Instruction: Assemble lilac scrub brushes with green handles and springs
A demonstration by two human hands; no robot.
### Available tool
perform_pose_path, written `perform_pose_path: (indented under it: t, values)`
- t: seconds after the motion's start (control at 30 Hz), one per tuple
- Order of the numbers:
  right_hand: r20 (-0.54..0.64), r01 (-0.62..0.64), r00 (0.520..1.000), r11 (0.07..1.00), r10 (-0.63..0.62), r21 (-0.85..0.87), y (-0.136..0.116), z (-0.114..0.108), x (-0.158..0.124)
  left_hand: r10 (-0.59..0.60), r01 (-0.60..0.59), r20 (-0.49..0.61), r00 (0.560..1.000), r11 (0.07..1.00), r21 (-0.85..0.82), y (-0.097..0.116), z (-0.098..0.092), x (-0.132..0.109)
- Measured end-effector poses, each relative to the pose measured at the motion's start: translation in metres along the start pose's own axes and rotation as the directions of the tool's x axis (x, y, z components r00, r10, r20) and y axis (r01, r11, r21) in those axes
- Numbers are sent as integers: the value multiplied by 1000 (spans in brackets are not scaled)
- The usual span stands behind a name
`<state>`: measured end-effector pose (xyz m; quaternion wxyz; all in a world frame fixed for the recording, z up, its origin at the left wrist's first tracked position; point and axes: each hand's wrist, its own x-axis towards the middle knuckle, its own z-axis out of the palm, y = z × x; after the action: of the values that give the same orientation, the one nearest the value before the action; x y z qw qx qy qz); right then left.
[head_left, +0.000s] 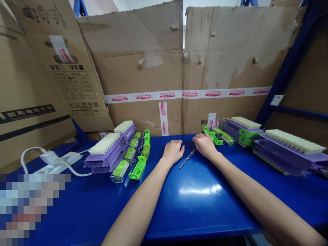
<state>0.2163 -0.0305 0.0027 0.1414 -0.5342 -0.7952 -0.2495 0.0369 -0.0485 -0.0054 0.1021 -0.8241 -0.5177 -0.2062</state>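
My left hand (173, 151) rests palm down on the blue table, fingers a little apart and thumb out, holding nothing. To its right lies a small screwdriver (188, 159) with a clear handle, its tip pointing towards me. Just beyond the handle my right hand (204, 145) rests on the table with loosely bent fingers, and nothing shows in it. Left of my left hand are bright green plastic brackets (138, 168), dark springs (137, 152) and clear cases with green parts (120, 170). More green brackets (215, 137) lie beyond my right hand.
Purple brush heads with cream bristles (105, 145) are stacked at left, and more purple brush heads (292, 148) stand at right. A white power strip (57, 164) with a cable lies at far left. Cardboard sheets (143, 68) wall the back of the blue table (205, 215).
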Motion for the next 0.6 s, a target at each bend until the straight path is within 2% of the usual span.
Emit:
perform_pose_path:
  t: [0.23, 0.3, 0.43, 0.5, 0.6]
  values:
    - [-98, -149, 983, 988, 152, 43, 19, -19, -2, -6, 6, 29, 1000, 1000, 5, 1, -2, -1]
    - [-176, -206, 960, 975, 218, 86, 25, -34, -4, -6, 6, 33, 999, 1000, 8, 1, -3, -1]
    - [-374, -301, 861, 938, 345, 173, 39, -78, -16, -4, 3, 41, 999, 1000, 17, 2, -4, -1]
    - [-401, -338, 837, 928, 373, 159, 52, -99, -28, 6, -7, 37, 999, 1000, 21, 2, -4, -1]
    - [-333, -444, 835, 894, 438, 62, 92, -117, -50, 12, -12, 34, 999, 1000, 21, 2, -4, -1]
